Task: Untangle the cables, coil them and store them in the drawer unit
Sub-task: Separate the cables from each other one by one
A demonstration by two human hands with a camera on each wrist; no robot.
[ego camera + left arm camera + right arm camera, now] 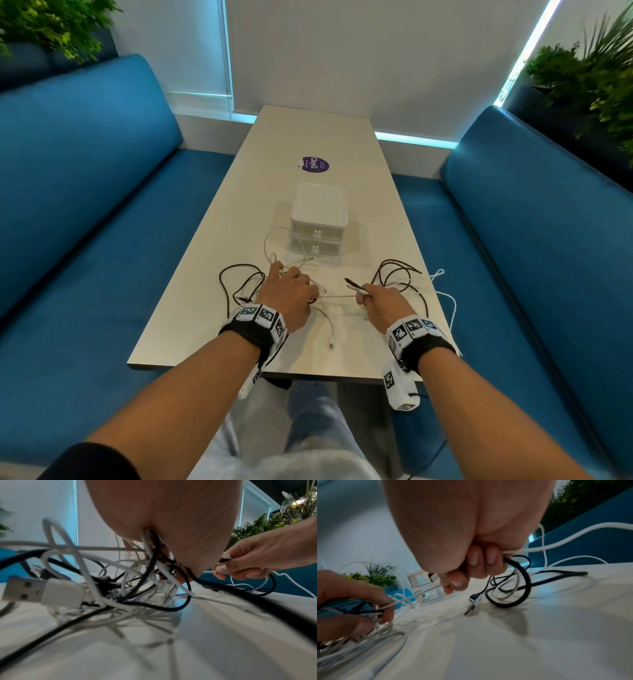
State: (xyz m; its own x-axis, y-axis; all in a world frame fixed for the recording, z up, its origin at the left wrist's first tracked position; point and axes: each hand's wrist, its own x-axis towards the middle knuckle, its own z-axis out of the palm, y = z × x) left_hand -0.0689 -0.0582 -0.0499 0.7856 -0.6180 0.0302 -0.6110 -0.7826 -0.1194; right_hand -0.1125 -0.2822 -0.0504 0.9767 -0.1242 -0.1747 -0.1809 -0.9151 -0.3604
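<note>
Left hand (pixel 287 294) grips cable tangle (pixel 120 582) before drawer unit (pixel 318 222); right hand (pixel 378 303) pinches cable ends (pixel 356 287), likely tensioning strands to separate them.

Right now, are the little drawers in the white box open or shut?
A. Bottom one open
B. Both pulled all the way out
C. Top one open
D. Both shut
D. In the head view both drawers sit flush in the white box, knobs facing the person, while the hands hold the cables in front of it.
</note>
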